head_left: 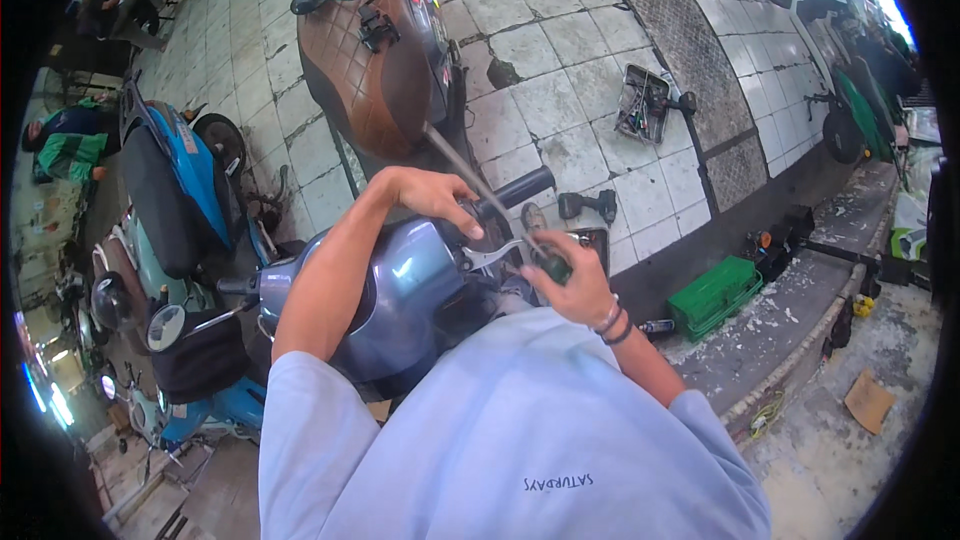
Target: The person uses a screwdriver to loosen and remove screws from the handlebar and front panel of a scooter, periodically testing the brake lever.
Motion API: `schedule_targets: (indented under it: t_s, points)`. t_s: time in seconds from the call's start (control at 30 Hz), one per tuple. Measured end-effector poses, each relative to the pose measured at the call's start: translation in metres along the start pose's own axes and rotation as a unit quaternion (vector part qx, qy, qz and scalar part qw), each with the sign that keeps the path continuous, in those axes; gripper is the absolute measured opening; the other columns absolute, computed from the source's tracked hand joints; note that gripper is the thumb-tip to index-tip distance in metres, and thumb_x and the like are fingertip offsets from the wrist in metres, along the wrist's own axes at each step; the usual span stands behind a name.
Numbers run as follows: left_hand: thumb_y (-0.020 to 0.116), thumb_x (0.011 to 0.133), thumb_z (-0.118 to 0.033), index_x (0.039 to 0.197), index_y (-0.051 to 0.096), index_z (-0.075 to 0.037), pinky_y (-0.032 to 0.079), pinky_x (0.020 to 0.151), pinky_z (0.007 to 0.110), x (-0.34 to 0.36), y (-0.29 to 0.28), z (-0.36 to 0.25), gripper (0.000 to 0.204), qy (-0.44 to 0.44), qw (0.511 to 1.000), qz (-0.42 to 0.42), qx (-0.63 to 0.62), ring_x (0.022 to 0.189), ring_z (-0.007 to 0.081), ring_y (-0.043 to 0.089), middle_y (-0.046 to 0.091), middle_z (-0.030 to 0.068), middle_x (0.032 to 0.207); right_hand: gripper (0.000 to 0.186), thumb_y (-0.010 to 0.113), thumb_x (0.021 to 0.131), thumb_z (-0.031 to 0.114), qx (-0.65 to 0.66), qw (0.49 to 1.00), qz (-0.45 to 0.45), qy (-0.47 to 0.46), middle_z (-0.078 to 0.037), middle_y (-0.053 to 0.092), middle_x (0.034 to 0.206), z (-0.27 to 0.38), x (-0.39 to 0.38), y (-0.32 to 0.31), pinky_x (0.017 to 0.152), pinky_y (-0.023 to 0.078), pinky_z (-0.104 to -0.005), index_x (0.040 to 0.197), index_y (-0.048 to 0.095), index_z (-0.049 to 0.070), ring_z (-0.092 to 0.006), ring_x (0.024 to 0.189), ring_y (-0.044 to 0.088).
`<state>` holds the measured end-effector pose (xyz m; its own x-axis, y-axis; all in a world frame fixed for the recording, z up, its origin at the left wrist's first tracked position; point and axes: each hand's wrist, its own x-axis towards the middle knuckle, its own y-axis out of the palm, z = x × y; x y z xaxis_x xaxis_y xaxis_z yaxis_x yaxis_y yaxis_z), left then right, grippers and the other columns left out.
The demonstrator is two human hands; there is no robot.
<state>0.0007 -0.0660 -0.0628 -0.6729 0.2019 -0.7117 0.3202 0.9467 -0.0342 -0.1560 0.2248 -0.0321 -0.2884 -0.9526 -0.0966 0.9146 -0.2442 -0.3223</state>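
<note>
A scooter's handlebar with a black grip point(525, 189) and a silver brake lever point(493, 255) lies in front of me. My left hand point(432, 202) is closed over the bar beside the inner end of this grip, its thumb and fingertips on the control part there. My right hand point(572, 285) holds a tool with a dark green handle point(555, 267), just beyond the lever's tip; the palm hides part of it. A long thin grey rod or hose point(468, 162) runs from the seat side past the grip toward my right fingers. Shiny blue-grey front bodywork point(420, 275) lies under my left forearm.
The scooter's brown quilted seat point(355, 60) carries a mirror point(310, 0) and a black bracket point(377, 28). A cordless drill point(588, 206), a tool tray point(640, 105) and a green toolbox point(713, 297) are to the right. A blue scooter point(185, 165) stands close on the left.
</note>
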Motion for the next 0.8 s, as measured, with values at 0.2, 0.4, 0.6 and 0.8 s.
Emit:
schedule_targets:
  t_s: [0.2,0.4,0.6,0.8]
  points:
    - [0.084,0.085,-0.061,0.155,0.056,0.006,0.038,0.125,0.040,-0.005,-0.013,-0.021,0.101,-0.025,0.998,0.052,0.005,0.152,0.0336,0.048,0.054,0.0239,0.160,0.040,0.085,0.093,0.021,0.006,0.998,-0.006,0.056,-0.018,0.080,0.097,-0.025,-0.055,-0.002,0.083,0.061,-0.0348,0.125,0.072,0.000,-0.0238,0.093,0.080]
    - [0.083,0.095,-0.050,0.149,0.063,0.001,0.048,0.115,0.040,-0.018,-0.018,0.019,0.077,0.029,0.998,-0.040,-0.030,0.137,0.0243,0.058,0.066,0.0156,0.147,0.024,0.084,0.094,0.021,0.011,0.999,-0.041,0.033,-0.013,0.079,0.085,-0.012,-0.041,0.014,0.064,0.056,-0.0338,0.105,0.077,0.001,-0.0183,0.069,0.074]
    - [0.096,0.081,-0.044,0.147,0.062,0.003,0.054,0.108,0.039,-0.075,0.024,-0.031,0.087,-0.045,0.976,-0.203,0.066,0.120,0.0265,0.071,0.075,0.0198,0.130,0.020,0.084,0.090,0.011,-0.062,0.995,-0.043,-0.071,-0.014,0.078,0.095,0.002,0.035,-0.003,0.074,0.057,-0.0357,0.106,0.079,0.000,-0.0276,0.083,0.076]
    - [0.091,0.078,-0.025,0.137,0.068,0.003,0.055,0.107,0.046,-0.070,0.120,-0.074,0.069,-0.117,0.860,-0.491,0.074,0.120,0.0407,0.071,0.074,0.0254,0.127,0.062,0.087,0.077,0.019,-0.097,0.962,0.154,-0.205,-0.015,0.075,0.130,0.014,0.111,0.007,0.102,0.059,-0.0452,0.137,0.072,0.008,-0.0375,0.117,0.073]
